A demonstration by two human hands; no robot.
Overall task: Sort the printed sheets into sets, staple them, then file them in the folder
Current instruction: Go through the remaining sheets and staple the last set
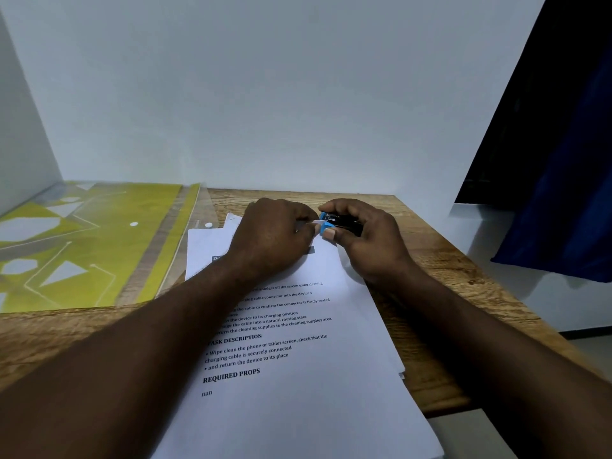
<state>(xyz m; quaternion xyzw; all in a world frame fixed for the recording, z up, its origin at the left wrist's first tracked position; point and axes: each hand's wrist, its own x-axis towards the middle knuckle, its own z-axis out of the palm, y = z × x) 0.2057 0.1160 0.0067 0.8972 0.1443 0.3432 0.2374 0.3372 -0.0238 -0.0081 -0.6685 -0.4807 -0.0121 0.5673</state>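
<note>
- The right hand (367, 240) has its fingers curled tight around a small blue-and-black stapler (334, 221), the thumb under its nose.
- The left hand (275, 236) sits knuckles-up with fingers bent, seemingly pinching the far corner of the printed sheets (298, 359). That corner shows as a white sliver between its fingertips and the stapler's mouth.
- The rest of the sheets run back from both sets of fingers toward the person, on the wooden table (447, 260).
- The yellow-green folder (82, 246) lies open, well out beyond the left hand's knuckles.
- Risk: if the pinch loosens, the sheets could fan apart and the staple miss one.
- Risk: other pages poke out beneath, and a deep bite could catch them.
</note>
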